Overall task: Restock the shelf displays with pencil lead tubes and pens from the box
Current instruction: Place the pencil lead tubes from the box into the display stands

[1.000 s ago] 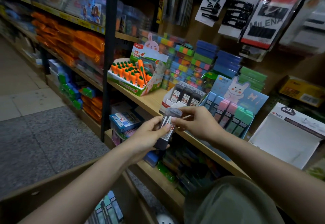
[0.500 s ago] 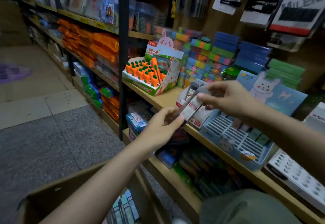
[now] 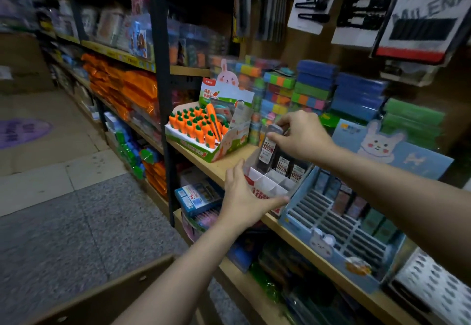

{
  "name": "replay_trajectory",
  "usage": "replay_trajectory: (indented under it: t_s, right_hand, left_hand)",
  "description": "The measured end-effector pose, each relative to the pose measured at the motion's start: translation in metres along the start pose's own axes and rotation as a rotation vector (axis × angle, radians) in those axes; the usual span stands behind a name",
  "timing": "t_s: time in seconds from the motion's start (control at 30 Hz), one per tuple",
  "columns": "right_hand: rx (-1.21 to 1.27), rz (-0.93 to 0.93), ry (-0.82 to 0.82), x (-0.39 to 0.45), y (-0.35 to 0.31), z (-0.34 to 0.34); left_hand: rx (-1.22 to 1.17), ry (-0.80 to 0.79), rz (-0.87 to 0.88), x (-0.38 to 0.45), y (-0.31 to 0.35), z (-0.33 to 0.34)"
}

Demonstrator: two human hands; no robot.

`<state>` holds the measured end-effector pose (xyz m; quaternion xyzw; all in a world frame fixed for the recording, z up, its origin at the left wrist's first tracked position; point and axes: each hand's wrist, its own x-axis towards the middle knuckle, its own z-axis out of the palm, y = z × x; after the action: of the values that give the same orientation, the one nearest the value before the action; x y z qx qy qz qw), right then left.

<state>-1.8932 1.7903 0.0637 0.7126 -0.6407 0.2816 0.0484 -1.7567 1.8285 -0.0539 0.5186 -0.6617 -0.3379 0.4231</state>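
A small white display box [image 3: 274, 180] with dividers stands on the wooden shelf [image 3: 204, 160]. My right hand [image 3: 300, 137] pinches the grey cap of a dark pencil lead tube [image 3: 267, 150] and holds it upright in the box's back row, beside two more tubes [image 3: 290, 167]. My left hand [image 3: 246, 196] grips the front left corner of the white box, thumb along its left side and fingers across the front. The cardboard stock box [image 3: 114, 291] is at the bottom left, below my left arm.
A carrot eraser display [image 3: 204, 130] stands left of the white box. A blue bunny display tray [image 3: 339, 225] with slots sits right of it, and a white perforated tray [image 3: 433, 284] lies further right. Stacked colourful packs fill the shelf's back. Hanging cards are overhead.
My right hand has carried the lead tube from in front of the shelf into the box's back row and turned it upright. My left hand let go of the tube and took hold of the box's front.
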Motion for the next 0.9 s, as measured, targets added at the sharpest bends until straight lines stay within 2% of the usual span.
replay_trajectory:
  t_s: [0.17,0.3,0.5,0.57,0.67,0.83,0.9]
  right_hand:
    - [-0.068,0.023,-0.060,0.001,0.001,0.013]
    - [-0.295,-0.114,0.000,-0.005,-0.002,0.016]
    - [-0.449,-0.252,0.030,-0.014,0.002,0.022]
    - [-0.410,-0.235,0.012,-0.018,0.004,0.022]
    - [-0.214,-0.181,-0.021,-0.030,0.009,0.011]
    - [0.114,-0.114,0.101,-0.075,0.008,-0.009]
    - [0.251,-0.094,0.079,-0.100,-0.008,-0.007]
  left_hand:
    - [0.002,0.054,0.026,-0.002,-0.004,0.011]
    - [0.038,0.108,0.036,-0.004,-0.004,0.016]
    - [0.037,0.116,0.033,-0.005,-0.005,0.015]
    - [0.038,0.098,0.032,-0.006,-0.002,0.013]
    - [0.010,0.036,0.019,-0.009,0.004,0.006]
    - [-0.021,0.028,0.064,-0.034,0.000,-0.020]
    - [-0.036,0.038,0.069,-0.051,-0.012,-0.034]
